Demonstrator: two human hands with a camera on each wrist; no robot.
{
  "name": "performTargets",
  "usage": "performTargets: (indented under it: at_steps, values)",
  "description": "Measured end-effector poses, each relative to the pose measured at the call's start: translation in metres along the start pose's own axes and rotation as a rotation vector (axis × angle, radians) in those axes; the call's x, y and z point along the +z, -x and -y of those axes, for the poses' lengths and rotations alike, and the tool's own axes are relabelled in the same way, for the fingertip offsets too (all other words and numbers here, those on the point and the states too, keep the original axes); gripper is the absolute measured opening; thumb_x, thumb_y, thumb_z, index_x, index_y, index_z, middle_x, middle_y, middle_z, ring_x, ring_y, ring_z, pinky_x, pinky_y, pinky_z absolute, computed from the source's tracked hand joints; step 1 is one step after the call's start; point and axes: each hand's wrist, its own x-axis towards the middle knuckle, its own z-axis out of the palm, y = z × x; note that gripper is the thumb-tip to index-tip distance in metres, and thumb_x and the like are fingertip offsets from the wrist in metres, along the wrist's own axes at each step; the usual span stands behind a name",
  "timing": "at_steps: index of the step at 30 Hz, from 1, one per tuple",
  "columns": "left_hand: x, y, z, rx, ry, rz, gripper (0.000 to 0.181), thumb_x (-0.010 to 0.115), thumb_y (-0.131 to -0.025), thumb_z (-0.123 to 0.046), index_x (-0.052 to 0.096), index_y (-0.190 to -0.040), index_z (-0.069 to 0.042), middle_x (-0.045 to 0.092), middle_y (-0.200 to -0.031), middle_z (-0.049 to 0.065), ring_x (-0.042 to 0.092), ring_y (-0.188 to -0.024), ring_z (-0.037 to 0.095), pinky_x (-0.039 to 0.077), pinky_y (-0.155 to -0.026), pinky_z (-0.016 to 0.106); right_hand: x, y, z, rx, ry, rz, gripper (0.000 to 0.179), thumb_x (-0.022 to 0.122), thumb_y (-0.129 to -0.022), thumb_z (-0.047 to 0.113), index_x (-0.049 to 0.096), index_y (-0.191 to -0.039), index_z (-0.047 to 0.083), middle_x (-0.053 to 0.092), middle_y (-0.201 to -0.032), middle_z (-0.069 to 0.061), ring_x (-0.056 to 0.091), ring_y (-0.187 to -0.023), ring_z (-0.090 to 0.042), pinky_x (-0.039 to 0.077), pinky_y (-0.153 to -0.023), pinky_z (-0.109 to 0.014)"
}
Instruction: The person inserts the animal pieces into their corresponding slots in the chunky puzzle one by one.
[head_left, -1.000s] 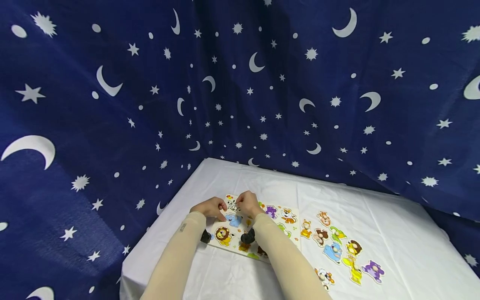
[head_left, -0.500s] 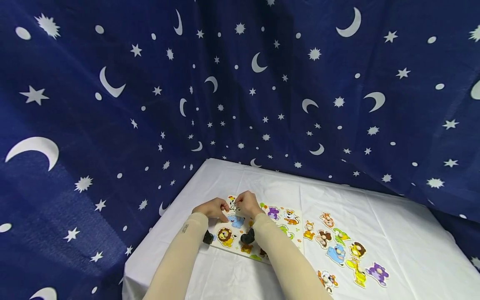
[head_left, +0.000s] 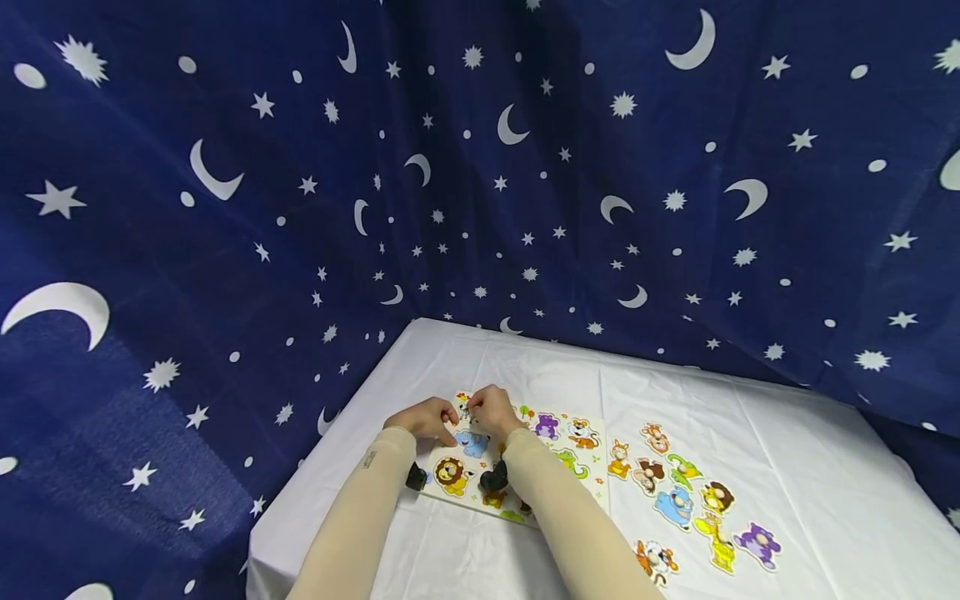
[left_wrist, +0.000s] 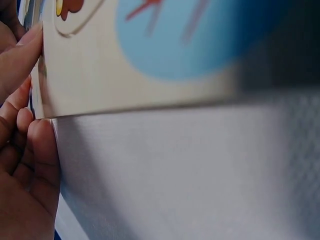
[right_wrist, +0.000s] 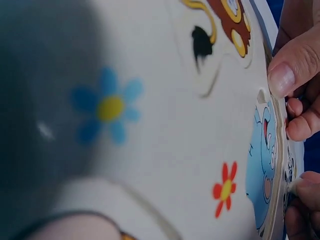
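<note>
A wooden animal puzzle board [head_left: 465,498] lies on the white table under both hands. My left hand [head_left: 423,417] grips its left edge, thumb [left_wrist: 27,52] on top and fingers [left_wrist: 44,155] along the side. Beyond the blue elephant picture [right_wrist: 259,185], at the board's far left corner, my right hand [head_left: 491,410] pinches a small pale knob on a black-and-white animal puzzle piece [head_left: 464,410]. That piece is mostly covered by the fingers. A lion picture [head_left: 450,473] shows nearer the front of the board, and my right forearm hides some of its middle.
Loose knobbed animal pieces lie right of the board, among them a kangaroo [head_left: 618,460], a blue elephant piece [head_left: 675,506], a giraffe [head_left: 717,546], a purple hippo [head_left: 759,546] and a tiger [head_left: 656,560]. A dark blue curtain [head_left: 285,250] with moons and stars hangs behind the table.
My right fingertips have shifted slightly left over the black-and-white piece, covering more of it. The left hand keeps its grip on the board, and the loose pieces lie as before.
</note>
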Motion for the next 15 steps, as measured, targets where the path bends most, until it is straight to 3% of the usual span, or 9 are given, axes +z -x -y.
performTargets:
  at_steps: [15]
  values:
    - [-0.0016,0.0003,-0.0006,0.011,-0.015,0.005,0.029,0.084,-0.076,-0.001,0.063,-0.096,-0.005,0.043,-0.081,0.000,0.042,-0.076,0.015,0.034,-0.070,0.026,0.0008,0.0012,-0.0006,-0.017,0.011,-0.009,0.014,0.065,-0.087,-0.006,0.078,-0.090,-0.002,0.075,-0.092,-0.015,0.070,-0.092,-0.029,0.058,-0.077,-0.038]
